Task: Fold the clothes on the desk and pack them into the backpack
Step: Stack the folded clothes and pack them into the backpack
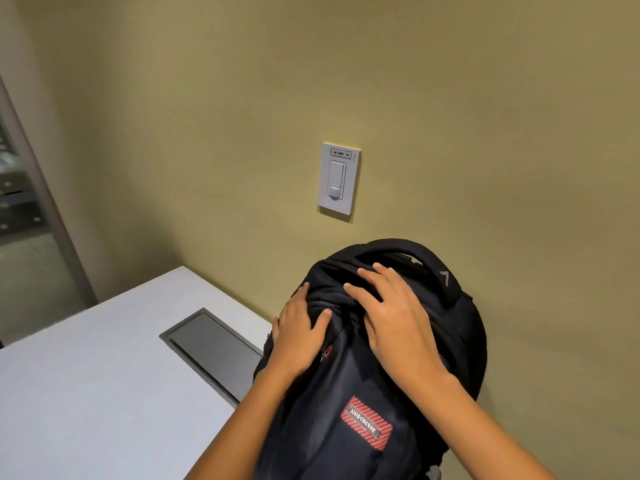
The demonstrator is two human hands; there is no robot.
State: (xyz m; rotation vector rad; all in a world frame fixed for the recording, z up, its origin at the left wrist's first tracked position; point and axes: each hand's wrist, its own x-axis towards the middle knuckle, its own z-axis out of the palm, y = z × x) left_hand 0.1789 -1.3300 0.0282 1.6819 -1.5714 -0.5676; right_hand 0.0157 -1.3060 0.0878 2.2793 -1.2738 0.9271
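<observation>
On the desk [86, 375], left grip [299, 336] and right grip [398, 317] rest atop the backpack [346, 393].

The backpack [349, 393] bottom is cut off below; its contents are hidden.

Open worktop [86, 375] with a flush panel [214, 344] stretches left of the backpack [346, 386]; the wall [467, 150] rises close behind it.

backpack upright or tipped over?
Upright: backpack stands on the desk by the wall, handle uppermost, left hand and right hand on its top.
</observation>
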